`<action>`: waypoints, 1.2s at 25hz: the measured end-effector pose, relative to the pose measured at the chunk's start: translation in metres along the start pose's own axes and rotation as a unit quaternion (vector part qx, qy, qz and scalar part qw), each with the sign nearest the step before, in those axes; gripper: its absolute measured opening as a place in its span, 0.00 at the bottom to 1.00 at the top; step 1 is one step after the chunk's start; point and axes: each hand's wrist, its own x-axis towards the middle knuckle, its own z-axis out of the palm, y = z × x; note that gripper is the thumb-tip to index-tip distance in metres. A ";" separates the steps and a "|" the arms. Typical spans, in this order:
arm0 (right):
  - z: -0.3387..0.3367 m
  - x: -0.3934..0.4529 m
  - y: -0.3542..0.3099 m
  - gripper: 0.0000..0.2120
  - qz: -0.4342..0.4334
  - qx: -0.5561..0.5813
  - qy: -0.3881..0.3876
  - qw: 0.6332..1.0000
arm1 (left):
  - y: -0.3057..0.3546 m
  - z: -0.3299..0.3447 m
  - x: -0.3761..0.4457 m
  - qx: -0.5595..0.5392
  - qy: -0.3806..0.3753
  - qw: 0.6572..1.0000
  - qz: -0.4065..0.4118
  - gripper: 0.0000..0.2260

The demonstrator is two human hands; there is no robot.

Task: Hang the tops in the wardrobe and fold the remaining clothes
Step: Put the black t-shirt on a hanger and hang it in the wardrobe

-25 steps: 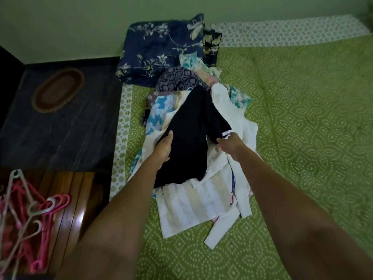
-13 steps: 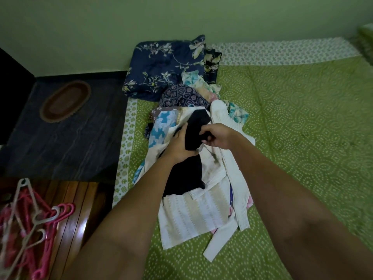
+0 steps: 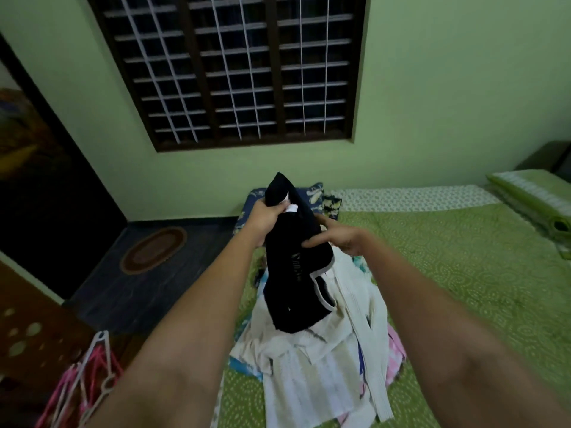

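2 hands [image 3: 309, 230] grip black garment [image 3: 293, 273] above clothes pile [image 3: 309, 366].

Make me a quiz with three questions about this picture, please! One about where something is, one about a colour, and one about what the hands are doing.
1. Where are the pink and white plastic hangers?
A. On the green patterned bedsheet
B. At the lower left, beside the bed
C. On the window

2. What colour is the garment held up over the pile of clothes?
A. Black with white trim
B. Red
C. Yellow

3. What are the hands doing?
A. Both lie flat on the bed
B. Only one touches the garment
C. Both grip the garment

Answers: 1 B, the hangers lie off the green patterned bedsheet, at the lower left. 2 A, the cloth is black with white edging. 3 C, the left hand and the right hand both grip it.
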 end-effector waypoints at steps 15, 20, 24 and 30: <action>0.068 -0.110 -0.049 0.09 -0.182 -0.025 0.077 0.980 | 0.097 -0.090 -0.118 0.333 0.216 0.912 0.106 0.24; 0.084 -0.115 -0.088 0.03 -0.196 -0.246 0.061 0.947 | 0.084 -0.044 -0.136 0.310 -0.217 0.922 0.079 0.15; 0.055 -0.123 -0.057 0.10 -0.144 -0.389 0.076 0.907 | 0.061 -0.044 -0.124 0.487 -0.190 0.838 0.156 0.05; 0.013 -0.117 0.050 0.24 0.021 -0.593 0.067 0.802 | -0.002 -0.056 -0.130 0.626 -0.140 0.741 0.198 0.12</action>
